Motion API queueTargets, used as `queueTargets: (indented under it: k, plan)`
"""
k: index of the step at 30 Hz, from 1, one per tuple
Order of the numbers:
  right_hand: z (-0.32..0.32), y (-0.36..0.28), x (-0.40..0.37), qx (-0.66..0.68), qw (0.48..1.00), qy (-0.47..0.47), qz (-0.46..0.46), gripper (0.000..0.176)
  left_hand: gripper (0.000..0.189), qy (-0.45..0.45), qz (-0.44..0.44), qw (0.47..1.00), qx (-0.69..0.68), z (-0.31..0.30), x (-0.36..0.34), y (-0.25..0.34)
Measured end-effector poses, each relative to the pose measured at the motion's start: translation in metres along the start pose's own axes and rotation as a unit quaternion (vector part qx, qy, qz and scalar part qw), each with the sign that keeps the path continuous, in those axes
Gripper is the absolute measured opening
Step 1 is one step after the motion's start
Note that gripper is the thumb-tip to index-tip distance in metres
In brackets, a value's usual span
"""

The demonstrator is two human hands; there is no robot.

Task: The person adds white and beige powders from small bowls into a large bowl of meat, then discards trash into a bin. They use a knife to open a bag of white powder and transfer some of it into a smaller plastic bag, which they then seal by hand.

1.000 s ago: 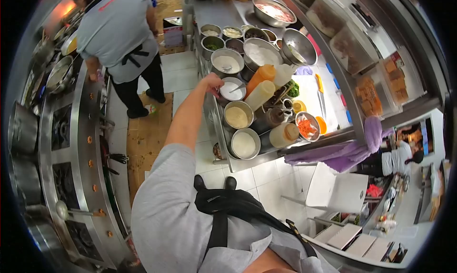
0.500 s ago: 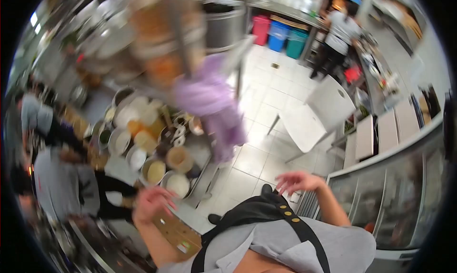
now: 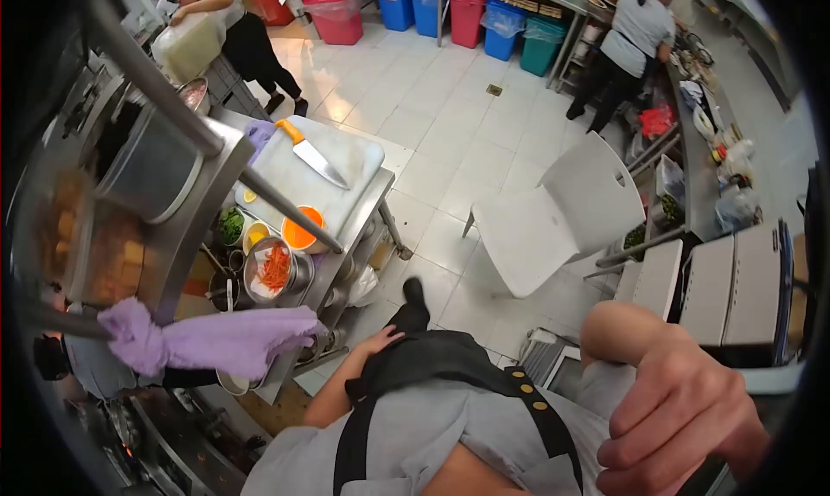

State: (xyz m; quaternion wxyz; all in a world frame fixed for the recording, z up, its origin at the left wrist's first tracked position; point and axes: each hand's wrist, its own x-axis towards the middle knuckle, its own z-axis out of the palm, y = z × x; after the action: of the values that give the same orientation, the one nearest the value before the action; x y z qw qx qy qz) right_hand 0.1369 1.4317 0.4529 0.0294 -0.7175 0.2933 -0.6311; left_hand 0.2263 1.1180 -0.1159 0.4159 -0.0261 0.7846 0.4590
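My left hand (image 3: 378, 339) lies at the side of my black apron (image 3: 432, 371), fingers stretched out and holding nothing. Close to the camera, my right hand (image 3: 674, 409) is raised in front of my right shoulder with its fingers curled in. Nothing shows in it, though the palm is turned out of sight. Left of me, a purple towel (image 3: 229, 336) hangs knotted on a metal rail. Beyond it on the steel table are a bowl of orange shreds (image 3: 273, 268), an orange-filled tub (image 3: 303, 228) and a knife (image 3: 316, 159) with a yellow handle on a white cutting board (image 3: 354, 154).
A white chair (image 3: 536, 228) stands ahead to the right on the tiled floor (image 3: 432, 141). Coloured bins (image 3: 467, 20) line the back. One co-worker (image 3: 233, 29) bends over a tub at upper left; another (image 3: 627, 51) works at the right counter. Grey boxes (image 3: 705, 271) stand at right.
My view has moved forward past the shelf, bringing the cutting board and knife into sight. My left hand has dropped to my apron; my right hand has come up close, its fingers now curled.
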Motion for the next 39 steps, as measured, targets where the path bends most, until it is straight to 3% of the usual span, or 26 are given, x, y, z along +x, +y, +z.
queueTargets:
  k: [3,5,7,8,9,10,12,14,16,18,19,21,25,27,28,29,30,31,32,33,34,35,36,37,38,39]
  plan:
    - [-0.064,0.025,-0.014,-0.002,0.999,-0.032,-0.023,0.055,0.08,-0.036,0.015,0.997,0.068,-0.044,0.062,0.099]
    - [-0.11,0.047,-0.033,0.005,0.998,-0.051,-0.027,0.05,0.081,-0.133,0.033,0.991,0.001,-0.092,0.086,0.2]
    - [-0.158,0.049,-0.085,0.021,0.999,0.025,0.039,0.01,0.084,-0.199,0.078,0.974,-0.073,-0.131,0.142,0.244]
    - [-0.184,0.043,-0.088,0.004,0.952,0.084,0.295,0.012,0.086,-0.173,0.059,0.982,-0.044,-0.155,0.144,0.282]
    - [-0.192,0.071,-0.142,-0.089,0.955,0.252,0.126,0.023,0.088,-0.144,0.04,0.989,-0.012,-0.182,0.14,0.326]
    - [-0.196,0.078,-0.178,-0.117,0.888,0.374,0.242,0.049,0.089,-0.129,0.061,0.99,0.0,-0.208,0.152,0.356]
    - [-0.237,0.106,-0.26,-0.152,0.699,0.447,0.537,0.062,0.09,-0.098,0.074,0.992,-0.005,-0.246,0.188,0.401]
    - [-0.245,0.147,-0.328,-0.107,0.53,0.51,0.668,0.059,0.091,-0.025,0.14,0.986,0.089,-0.277,0.227,0.438]
    - [-0.258,0.185,-0.393,-0.078,0.467,0.464,0.749,0.054,0.092,-0.02,0.144,0.985,0.091,-0.304,0.251,0.477]
    - [-0.276,0.225,-0.447,-0.104,0.45,0.479,0.747,0.041,0.094,-0.018,0.176,0.98,0.091,-0.307,0.302,0.517]
    - [-0.289,0.251,-0.49,-0.179,0.419,0.415,0.787,0.042,0.094,-0.002,0.187,0.979,0.078,-0.31,0.328,0.52]
    - [-0.336,0.302,-0.534,-0.127,0.363,0.397,0.833,0.055,0.091,-0.038,0.137,0.988,0.054,-0.322,0.38,0.533]
    - [-0.439,0.371,-0.614,-0.085,0.354,0.458,0.811,0.069,0.071,0.056,0.142,0.977,0.149,-0.337,0.526,0.479]
    - [-0.515,0.374,-0.63,-0.048,0.273,0.434,0.857,0.091,0.068,0.053,0.095,0.975,0.195,-0.355,0.584,0.437]
    - [-0.554,0.373,-0.641,-0.027,0.236,0.461,0.855,0.098,0.072,0.035,0.021,0.982,0.187,-0.36,0.599,0.413]
    - [-0.584,0.389,-0.695,-0.028,0.32,0.57,0.756,0.095,0.079,0.0,-0.039,0.987,0.155,-0.365,0.597,0.427]
    - [-0.615,0.396,-0.749,0.049,0.314,0.595,0.738,0.091,0.083,-0.067,-0.008,0.997,-0.037,-0.376,0.613,0.448]
    - [-0.656,0.384,-0.747,0.128,0.304,0.614,0.717,0.087,0.08,-0.052,-0.023,0.989,-0.136,-0.372,0.637,0.422]
    - [-0.698,0.383,-0.756,0.125,0.296,0.624,0.713,0.087,0.086,-0.029,-0.187,0.949,-0.251,-0.382,0.688,0.379]
    - [-0.738,0.386,-0.765,0.125,0.276,0.602,0.739,0.085,0.098,-0.095,-0.214,0.93,-0.283,-0.408,0.704,0.443]
    - [-0.776,0.396,-0.771,0.129,0.257,0.577,0.764,0.083,0.102,-0.042,-0.261,0.927,-0.267,-0.422,0.748,0.457]
    - [-0.818,0.408,-0.776,0.075,0.307,0.64,0.7,0.084,0.106,0.011,-0.306,0.919,-0.247,-0.439,0.81,0.454]
    - [-0.866,0.426,-0.807,0.046,0.333,0.601,0.725,0.082,0.099,0.048,-0.294,0.929,-0.221,-0.456,0.869,0.457]
    - [-0.912,0.442,-0.823,0.041,0.292,0.68,0.672,0.071,0.093,0.087,-0.281,0.937,-0.186,-0.471,0.925,0.48]
    - [-0.97,0.452,-0.841,0.052,0.323,0.704,0.63,0.051,0.083,0.062,-0.257,0.933,-0.245,-0.487,0.975,0.522]
    - [-1.032,0.456,-0.827,0.0,0.305,0.768,0.563,0.032,0.07,0.045,-0.164,0.984,-0.044,-0.505,1.043,0.529]
